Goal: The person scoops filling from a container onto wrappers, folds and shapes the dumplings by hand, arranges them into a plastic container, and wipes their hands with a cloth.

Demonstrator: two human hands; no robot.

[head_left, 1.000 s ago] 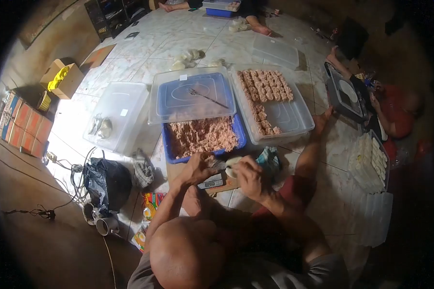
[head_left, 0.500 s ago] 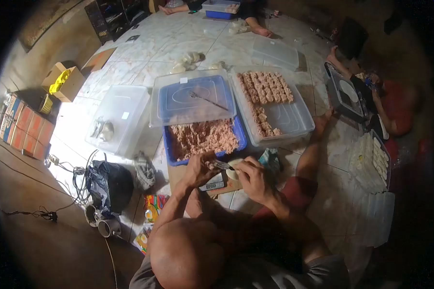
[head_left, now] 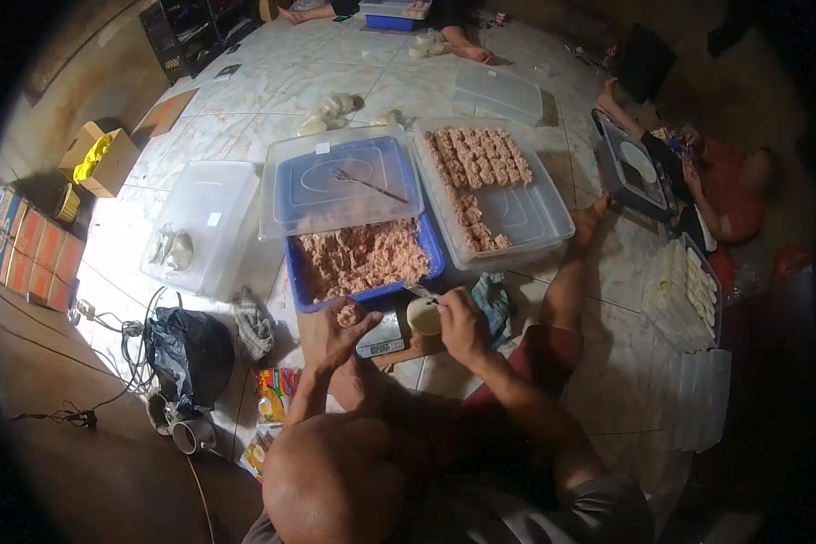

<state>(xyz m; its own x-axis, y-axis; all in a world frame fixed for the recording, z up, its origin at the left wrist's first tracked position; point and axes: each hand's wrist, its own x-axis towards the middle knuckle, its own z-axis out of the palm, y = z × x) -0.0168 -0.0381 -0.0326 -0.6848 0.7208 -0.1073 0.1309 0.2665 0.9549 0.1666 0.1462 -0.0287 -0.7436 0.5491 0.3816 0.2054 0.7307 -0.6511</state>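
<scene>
My left hand (head_left: 335,332) holds a small lump of minced mixture (head_left: 347,315) in its curled fingers, just in front of the blue tub (head_left: 296,288). The tub holds a pink minced mixture (head_left: 363,258). My right hand (head_left: 463,325) grips a fork (head_left: 422,291), its tines at the tub's front right corner. Between my hands are a small scale (head_left: 383,337) and a round pale disc (head_left: 422,316), on a brown board (head_left: 408,354). A clear lid (head_left: 276,222) covers the back of the tub, with another fork (head_left: 372,185) lying on it.
A clear box (head_left: 553,222) holds rows of portions. Left are a clear lid (head_left: 231,190), a cloth (head_left: 253,325), a black bag (head_left: 188,358) and a mug (head_left: 193,436). A teal cloth (head_left: 492,306) lies at right; a co-worker (head_left: 739,195) sits beyond a grey tray (head_left: 639,204).
My hands have moved apart. The left one now shows the lump, and the fork in the right one has shifted towards the tub's corner. The whole view has shifted slightly.
</scene>
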